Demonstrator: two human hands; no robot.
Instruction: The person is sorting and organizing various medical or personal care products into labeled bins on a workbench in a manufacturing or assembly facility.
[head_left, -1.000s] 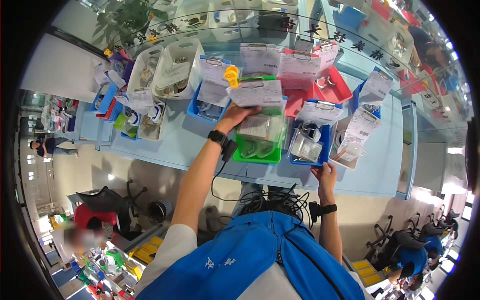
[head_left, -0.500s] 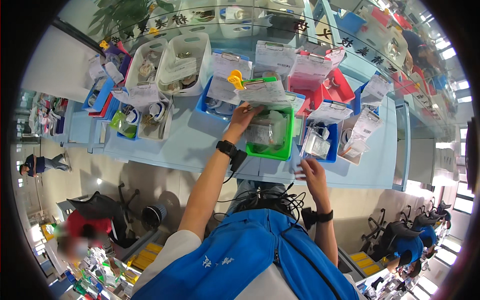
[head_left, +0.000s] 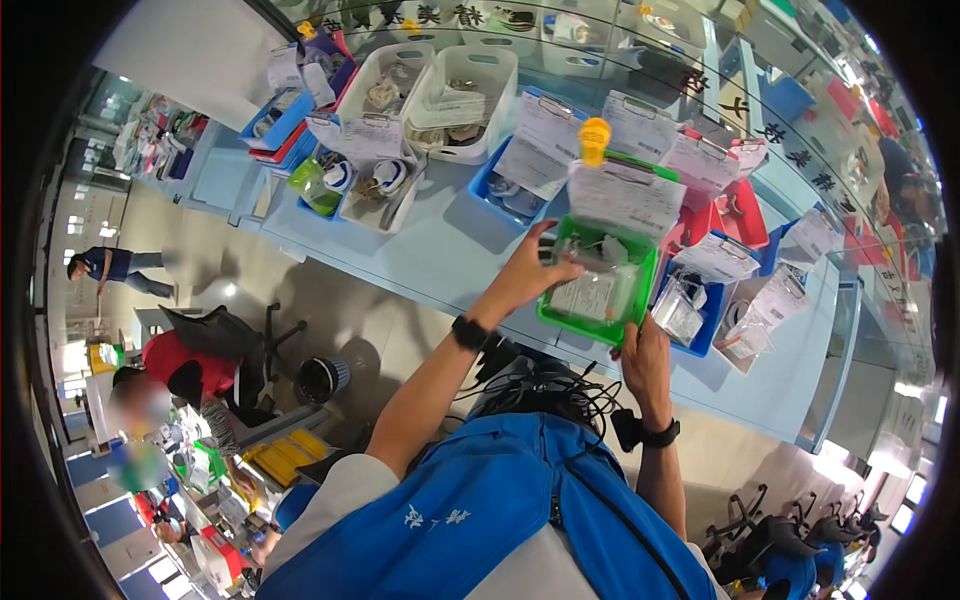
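A green tray (head_left: 569,322) is at the front edge of the table, with clear plastic bags (head_left: 590,292) of small parts inside. My right hand (head_left: 645,362) grips its near right corner, thumb over the rim. At the tray's left side is my left hand (head_left: 522,275), thumb and fingers spread apart, the thumb reaching over the rim by the bags. I cannot tell whether that hand touches them. A clipboard with a printed sheet (head_left: 625,197) and a yellow tag (head_left: 594,140) stands at the tray's far side.
Blue trays (head_left: 708,335) with clipboards, red trays (head_left: 745,205) and white bins (head_left: 462,90) stand around it on the light blue table (head_left: 420,262). A glass partition runs behind. Black cables (head_left: 540,385) hang before me. Behind are chairs and people at benches.
The green tray has come toward me, nearer the table's front edge. My right hand has gone from empty air to its near corner; my left hand has left its far left corner. The view has turned.
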